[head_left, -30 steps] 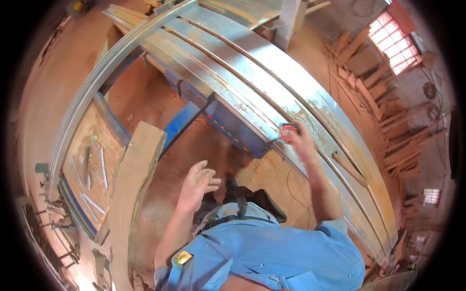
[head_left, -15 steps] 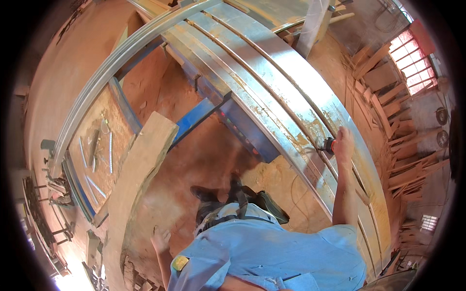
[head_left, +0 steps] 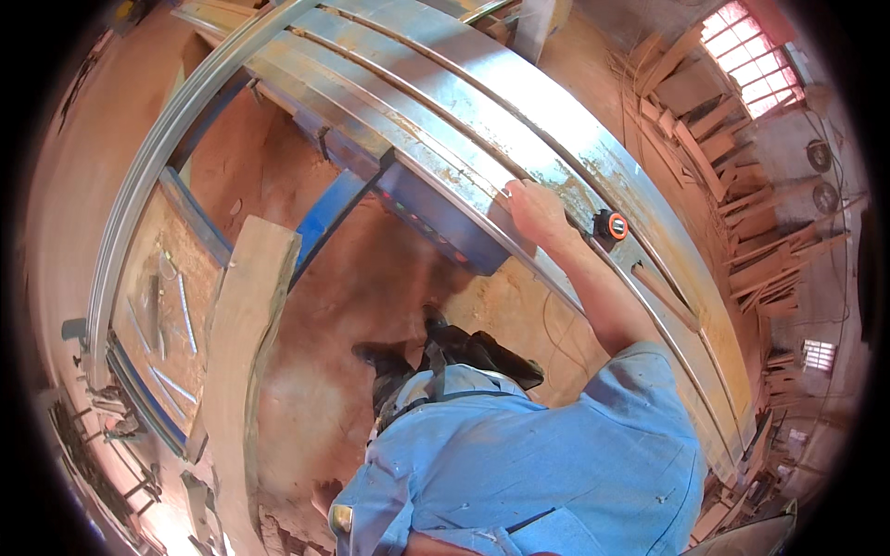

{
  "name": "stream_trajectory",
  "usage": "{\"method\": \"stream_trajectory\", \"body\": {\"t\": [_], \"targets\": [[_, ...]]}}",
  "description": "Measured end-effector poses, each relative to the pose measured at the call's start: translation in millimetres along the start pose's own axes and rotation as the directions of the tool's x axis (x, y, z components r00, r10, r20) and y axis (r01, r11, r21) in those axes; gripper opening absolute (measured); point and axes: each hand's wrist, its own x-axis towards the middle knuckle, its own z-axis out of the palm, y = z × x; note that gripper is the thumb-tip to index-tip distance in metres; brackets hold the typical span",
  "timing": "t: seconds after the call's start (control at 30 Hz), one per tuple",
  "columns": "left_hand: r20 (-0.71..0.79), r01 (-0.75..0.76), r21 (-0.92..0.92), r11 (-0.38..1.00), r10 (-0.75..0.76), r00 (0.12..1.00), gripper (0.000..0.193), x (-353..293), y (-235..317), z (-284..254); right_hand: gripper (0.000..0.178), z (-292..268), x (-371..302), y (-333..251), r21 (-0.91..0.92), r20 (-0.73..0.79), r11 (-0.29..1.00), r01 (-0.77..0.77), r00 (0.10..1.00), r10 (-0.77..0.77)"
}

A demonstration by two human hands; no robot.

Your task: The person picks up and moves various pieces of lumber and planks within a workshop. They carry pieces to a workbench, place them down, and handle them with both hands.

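Observation:
My right hand point(head_left: 538, 213) reaches over the near edge of a long metal machine table point(head_left: 445, 107). Its fingers are drawn together at the metal surface; whatever small thing they may pinch cannot be made out. Behind that hand, to its right, a black and orange tape measure point(head_left: 610, 226) rests on the table, untouched. Low on the left, beside my body, hangs my left hand point(head_left: 326, 493), dim and partly cut off by my sleeve, so its fingers cannot be read. A thick wooden plank point(head_left: 243, 324) with a rough edge is nearest to it.
A blue metal beam point(head_left: 324, 222) juts from the machine toward the plank. Past the plank, several thin metal strips lie on a dusty board point(head_left: 139, 269). A curved-looking rail point(head_left: 153, 167) runs along the left. Wood offcuts point(head_left: 769, 241) are piled by the right wall.
My right hand has left the tape measure and moved left across the table toward its near edge. The tape measure stays on the metal. My left hand has drawn back toward my body.

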Motion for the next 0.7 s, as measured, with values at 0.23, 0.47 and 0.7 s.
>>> {"method": "stream_trajectory", "body": {"t": [0.23, 0.47, 0.7], "targets": [[0.408, 0.287, -0.907, -0.307, -0.485, 0.773, 0.048, 3.3, -6.7, -31.8, 0.050, 4.6, -2.3, 5.9, 0.015, -0.159, 0.999, -0.033, 0.987, 0.035], [0.388, -0.107, -0.841, -0.530, -0.729, 0.565, 0.076, -15.4, -15.9, -52.2, 0.044, 5.2, -33.1, -64.7, 0.307, -0.077, 0.945, 0.112, 0.993, -0.093], [0.517, -0.364, -0.668, -0.649, -0.757, 0.400, 0.083, 19.1, -41.3, -71.5, 0.040, 96.8, -99.1, -199.6, 0.718, 0.357, 0.695, 0.027, 0.843, -0.402]]}}
